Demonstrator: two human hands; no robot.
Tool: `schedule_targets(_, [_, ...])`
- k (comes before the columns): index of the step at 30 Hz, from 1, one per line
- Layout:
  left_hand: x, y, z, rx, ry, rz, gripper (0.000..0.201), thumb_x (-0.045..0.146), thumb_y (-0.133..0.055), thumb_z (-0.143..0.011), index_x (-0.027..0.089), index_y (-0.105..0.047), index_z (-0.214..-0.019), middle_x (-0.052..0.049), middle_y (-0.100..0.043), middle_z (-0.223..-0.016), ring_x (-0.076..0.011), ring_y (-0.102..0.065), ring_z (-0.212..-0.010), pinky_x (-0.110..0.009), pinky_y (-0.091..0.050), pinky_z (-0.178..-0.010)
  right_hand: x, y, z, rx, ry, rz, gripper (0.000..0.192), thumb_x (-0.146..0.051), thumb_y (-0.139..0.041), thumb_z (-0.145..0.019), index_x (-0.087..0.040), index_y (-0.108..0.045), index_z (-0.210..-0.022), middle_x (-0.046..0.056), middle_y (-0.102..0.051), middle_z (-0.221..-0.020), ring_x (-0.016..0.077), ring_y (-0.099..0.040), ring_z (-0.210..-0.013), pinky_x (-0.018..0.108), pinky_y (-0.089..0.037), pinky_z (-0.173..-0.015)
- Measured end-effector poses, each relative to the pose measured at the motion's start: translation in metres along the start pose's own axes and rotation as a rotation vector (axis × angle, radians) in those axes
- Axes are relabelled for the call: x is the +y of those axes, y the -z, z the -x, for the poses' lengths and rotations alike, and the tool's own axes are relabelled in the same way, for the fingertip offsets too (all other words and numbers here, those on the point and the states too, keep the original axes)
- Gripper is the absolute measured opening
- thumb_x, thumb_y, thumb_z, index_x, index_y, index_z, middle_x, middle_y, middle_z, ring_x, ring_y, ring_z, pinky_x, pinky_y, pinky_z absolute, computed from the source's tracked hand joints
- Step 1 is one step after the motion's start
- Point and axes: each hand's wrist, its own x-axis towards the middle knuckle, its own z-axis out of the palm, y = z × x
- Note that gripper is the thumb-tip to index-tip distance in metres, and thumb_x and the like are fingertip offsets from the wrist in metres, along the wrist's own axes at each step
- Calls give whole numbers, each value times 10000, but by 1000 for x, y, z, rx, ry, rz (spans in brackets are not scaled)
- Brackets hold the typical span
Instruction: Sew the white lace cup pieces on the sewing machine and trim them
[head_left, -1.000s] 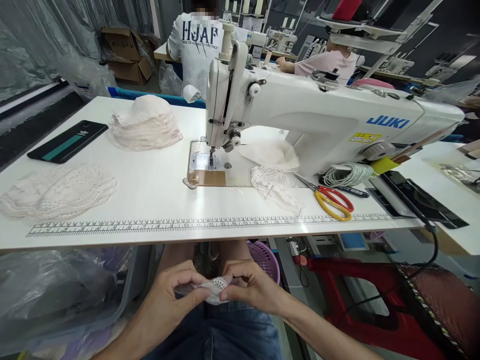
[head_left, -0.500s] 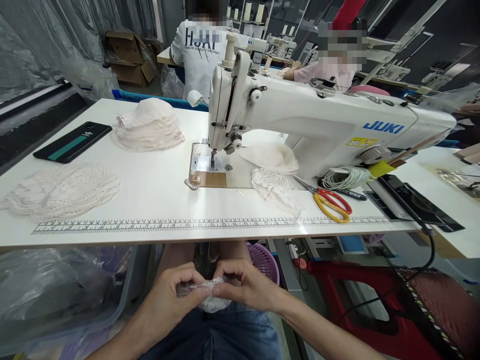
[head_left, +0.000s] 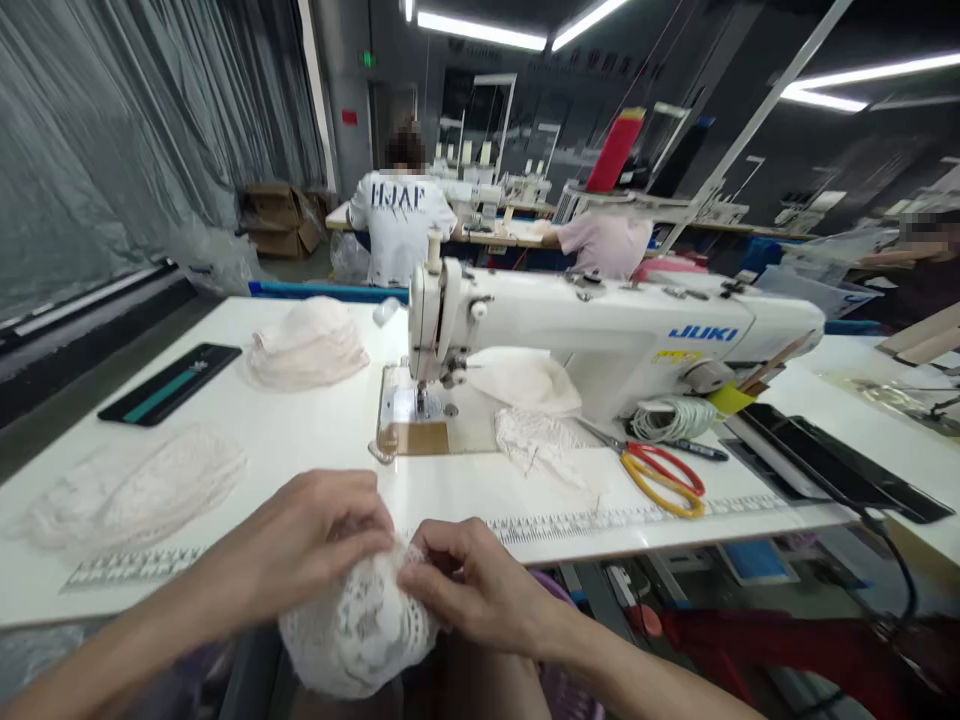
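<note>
A white lace piece point(head_left: 360, 625), rounded like a cup, hangs between my two hands at the table's front edge. My left hand point(head_left: 330, 530) pinches its upper edge, fingers closed. On the right side of the lace, my right hand point(head_left: 472, 580) grips the edge between thumb and fingers. Beyond them stands a white sewing machine point(head_left: 600, 335), with its needle area point(head_left: 422, 402) over a metal plate. Another lace piece point(head_left: 540, 440) lies in front of the machine's arm, beside a cream cup-shaped piece point(head_left: 525, 382).
Scissors point(head_left: 664, 480) with red and yellow handles lie right, near a coil of cord point(head_left: 673, 418). Stacked pale cups point(head_left: 307, 345), lace pieces point(head_left: 142, 485) and a black phone-like item point(head_left: 171, 384) occupy the left. A printed ruler point(head_left: 525, 527) runs along the front edge. Co-workers sit beyond.
Both hands have risen from my lap to the table edge with the lace piece, which now shows opened out. My view has tilted upward, showing more of the room.
</note>
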Motion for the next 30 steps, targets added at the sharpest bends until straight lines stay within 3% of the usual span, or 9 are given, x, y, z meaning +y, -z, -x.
schedule_targets(4, [-23, 33, -85, -87, -7, -50, 194, 325, -566, -724, 177, -665, -647, -5, -602, -629, -150, -518, -567, -219, -345, -509, 15, 36, -42, 172, -33, 418, 338, -188, -483, -848, -160, -408, -519, -39, -449, -456, 61, -350, -431, 197, -254, -455])
schedule_targets(6, [-38, 33, -116, -91, 2, -63, 200, 325, -564, -706, 166, -658, -630, -9, -607, -608, -146, -513, -550, -214, -328, -482, 26, 53, -52, 214, -25, 500, 313, -175, -482, -847, -153, -454, -536, -25, -471, -484, 71, -340, -445, 219, -242, -477])
schedule_targets(9, [-54, 25, -141, -139, 4, -65, 204, 329, -557, -707, 168, -663, -638, -9, -623, -623, -147, -521, -556, -212, -320, -471, 37, 74, -55, 224, 91, 623, 210, -157, -407, -898, -150, -582, -782, 21, -599, -698, 103, -449, -545, 230, -280, -520])
schedule_targets(12, [-60, 22, -149, -196, 1, -71, 202, 336, -560, -713, 180, -686, -698, -12, -655, -702, -164, -557, -612, -219, -347, -496, 43, 86, -60, 144, 388, 807, 238, -94, -373, -908, -160, -565, -1032, 73, -617, -1077, 156, -560, -824, 242, -367, -606])
schedule_targets(15, [-60, 22, -154, -219, 8, -99, 207, 352, -567, -722, 186, -690, -729, -16, -670, -739, -180, -580, -651, -228, -369, -517, 48, 89, -69, 78, 564, 939, 257, -55, -385, -902, -144, -542, -1085, 71, -610, -1138, 179, -550, -958, 265, -394, -637])
schedule_targets(20, [-63, 27, -167, -159, 20, -199, 146, 330, -606, -706, 197, -661, -733, -4, -655, -717, -179, -587, -652, -225, -381, -512, 54, 86, -73, 86, 522, 1018, 243, -40, -397, -896, -131, -547, -1063, 65, -640, -1030, 169, -554, -860, 282, -356, -581])
schedule_targets(25, [-69, 35, -166, 91, 19, -386, 135, 246, -524, -780, 173, -613, -710, -41, -628, -722, -215, -572, -677, -301, -410, -593, 53, 84, -70, 59, 461, 1031, 250, -27, -390, -890, -124, -535, -1070, 66, -599, -1107, 153, -540, -821, 294, -372, -621])
schedule_targets(27, [-67, 29, -155, 179, -27, -432, 174, 205, -455, -836, 175, -614, -774, -62, -634, -835, -225, -565, -770, -351, -416, -693, 52, 82, -70, 62, 446, 1036, 238, -39, -380, -902, -122, -538, -1060, 70, -592, -1112, 146, -537, -784, 296, -380, -625])
schedule_targets(30, [-61, 8, -134, 196, -158, -469, 219, 142, -421, -870, 204, -622, -809, -39, -633, -914, -207, -558, -859, -376, -381, -788, 53, 81, -70, 66, 457, 1038, 241, -51, -374, -910, -114, -537, -1076, 94, -592, -1107, 145, -546, -770, 298, -390, -628])
